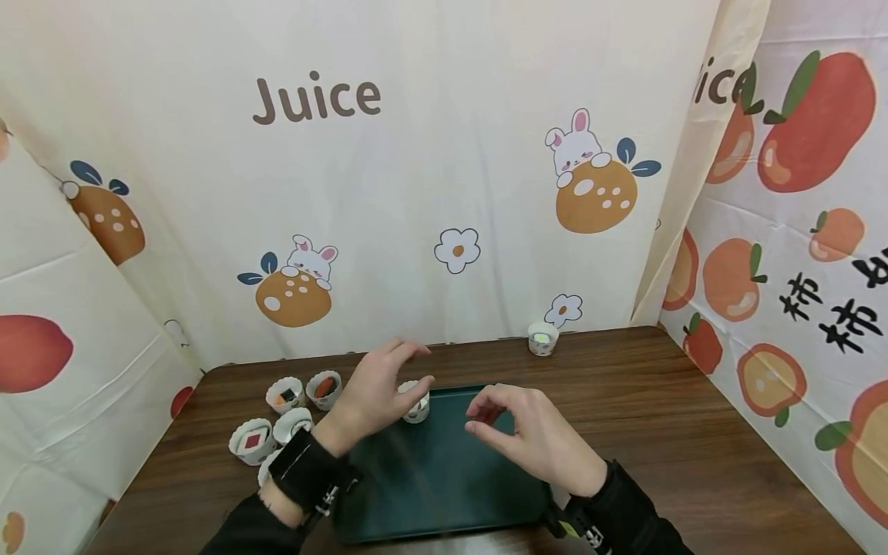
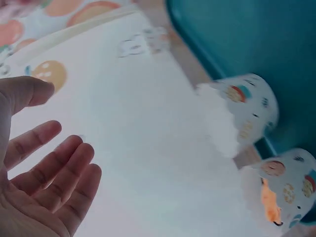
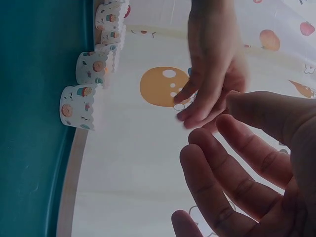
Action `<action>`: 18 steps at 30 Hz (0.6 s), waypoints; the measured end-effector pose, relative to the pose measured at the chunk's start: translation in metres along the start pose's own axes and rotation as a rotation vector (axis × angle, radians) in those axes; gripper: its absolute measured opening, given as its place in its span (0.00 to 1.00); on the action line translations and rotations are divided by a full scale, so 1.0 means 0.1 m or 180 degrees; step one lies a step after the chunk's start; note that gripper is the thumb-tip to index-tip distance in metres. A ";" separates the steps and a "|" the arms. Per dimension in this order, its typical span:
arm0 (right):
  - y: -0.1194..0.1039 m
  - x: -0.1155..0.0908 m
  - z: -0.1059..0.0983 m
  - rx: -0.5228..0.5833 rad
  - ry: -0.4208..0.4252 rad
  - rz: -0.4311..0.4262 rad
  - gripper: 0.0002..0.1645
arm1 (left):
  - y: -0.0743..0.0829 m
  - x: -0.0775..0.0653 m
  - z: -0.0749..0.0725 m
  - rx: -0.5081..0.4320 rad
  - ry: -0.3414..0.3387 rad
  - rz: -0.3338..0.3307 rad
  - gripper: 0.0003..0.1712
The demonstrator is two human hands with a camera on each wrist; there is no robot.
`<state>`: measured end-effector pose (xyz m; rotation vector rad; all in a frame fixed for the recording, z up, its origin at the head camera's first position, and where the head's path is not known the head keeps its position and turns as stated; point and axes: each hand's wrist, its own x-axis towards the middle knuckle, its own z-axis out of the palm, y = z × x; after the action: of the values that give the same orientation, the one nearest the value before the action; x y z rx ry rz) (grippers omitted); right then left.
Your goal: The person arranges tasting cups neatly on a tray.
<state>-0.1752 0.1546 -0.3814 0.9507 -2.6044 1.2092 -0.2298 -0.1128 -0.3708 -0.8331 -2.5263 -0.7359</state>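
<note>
Above the back left part of a dark green tray (image 1: 444,470), my left hand (image 1: 375,393) hovers with its fingers apart and holds nothing. Partly behind its thumb, a white paper baking cup (image 1: 417,414) with a printed pattern stands at the tray's back edge. The left wrist view has two such cups at that edge: a nearer cup (image 2: 254,111) and another cup (image 2: 291,190) with something orange inside. My right hand (image 1: 534,432) is over the tray's right half, fingers loosely bent and nothing in them.
Left of the tray, several more paper cups (image 1: 251,451) hold small coloured pieces, one partly covered by my left wrist. A lone cup (image 1: 543,345) stands at the table's back right. Printed curtains (image 1: 430,169) hang behind and on both sides of the brown wooden table (image 1: 666,416).
</note>
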 end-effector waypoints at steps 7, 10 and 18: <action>0.01 0.02 0.01 -0.0013 -0.0025 0.0112 0.05 | 0.07 -0.27 -0.12 -0.0128 0.0370 0.0189 0.25; 0.02 0.02 0.01 -0.0003 -0.0020 0.0123 0.05 | 0.10 -0.40 -0.12 -0.0115 0.0357 0.0126 0.30; 0.04 0.01 0.02 -0.0066 0.0007 0.0146 0.05 | 0.24 -0.69 -0.04 0.0021 0.0288 -0.0207 0.31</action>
<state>-0.1785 0.1545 -0.3853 0.8903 -2.6456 1.1905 -0.1623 -0.1286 -0.3938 -0.7021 -2.4838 -0.7679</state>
